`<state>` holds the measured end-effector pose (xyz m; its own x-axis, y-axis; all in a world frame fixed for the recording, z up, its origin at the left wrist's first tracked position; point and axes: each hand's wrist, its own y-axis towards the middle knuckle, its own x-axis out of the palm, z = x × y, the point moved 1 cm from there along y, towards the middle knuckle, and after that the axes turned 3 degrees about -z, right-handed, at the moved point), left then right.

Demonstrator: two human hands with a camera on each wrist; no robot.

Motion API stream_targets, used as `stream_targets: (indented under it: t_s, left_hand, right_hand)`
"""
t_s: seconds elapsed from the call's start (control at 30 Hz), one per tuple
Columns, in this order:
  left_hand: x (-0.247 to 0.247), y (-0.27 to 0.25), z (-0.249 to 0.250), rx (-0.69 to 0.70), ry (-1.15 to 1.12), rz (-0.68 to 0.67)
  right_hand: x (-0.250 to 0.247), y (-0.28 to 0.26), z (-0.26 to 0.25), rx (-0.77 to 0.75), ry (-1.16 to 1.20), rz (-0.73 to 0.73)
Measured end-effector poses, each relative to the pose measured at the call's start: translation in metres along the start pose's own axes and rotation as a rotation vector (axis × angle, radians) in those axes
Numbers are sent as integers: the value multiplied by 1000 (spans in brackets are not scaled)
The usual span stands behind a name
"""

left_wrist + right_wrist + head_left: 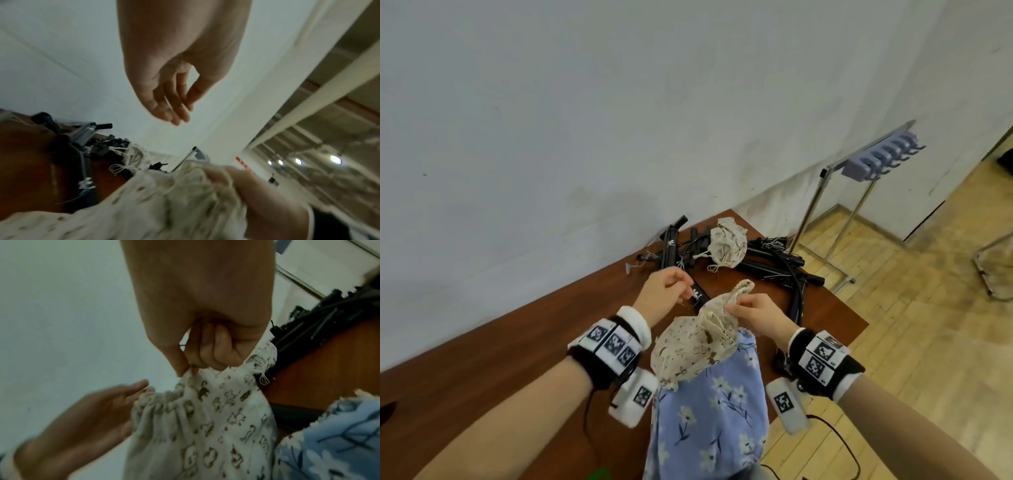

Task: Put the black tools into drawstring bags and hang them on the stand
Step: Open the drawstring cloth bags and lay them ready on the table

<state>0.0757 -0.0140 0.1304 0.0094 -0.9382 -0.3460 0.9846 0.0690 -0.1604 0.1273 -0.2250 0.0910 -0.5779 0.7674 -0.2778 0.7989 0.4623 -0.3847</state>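
My right hand (750, 311) pinches the gathered rim of a cream cat-print drawstring bag (688, 349), which hangs above the table's front edge. The right wrist view shows thumb and fingers (197, 356) closed on that rim of the bag (205, 426). My left hand (671, 291) hovers just left of the bag's mouth with relaxed fingers (174, 100) and holds nothing. A black tool (700, 296) with a white label lies on the table under it. Several more black tools (774, 263) are piled at the back, with a second cream bag (727, 246) on them.
A blue floral cloth (709, 418) hangs below the cream bag; what holds it is hidden. The brown table (500, 342) stands against a white wall. The metal stand (876, 157) with a row of hooks is on the floor to the right, beyond the table.
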Motion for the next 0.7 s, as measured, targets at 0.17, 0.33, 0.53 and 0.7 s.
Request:
stream_targets:
  t_s: [0.17,0.33,0.53,0.7]
  left_hand:
    - [37,15,20,-253,276,-418]
    - [54,13,14,-207,198,-361]
    - [23,5,7,-71,239,-192]
    - [10,-7,11,108,463,-137]
  right_hand:
    - [4,-9,-10,-158,-78,-98]
    - [0,-22,-13,-209,-234,-89]
    - [-21,-31,2,-35,-264,78]
    - [-38,-42,16,127,-527,147]
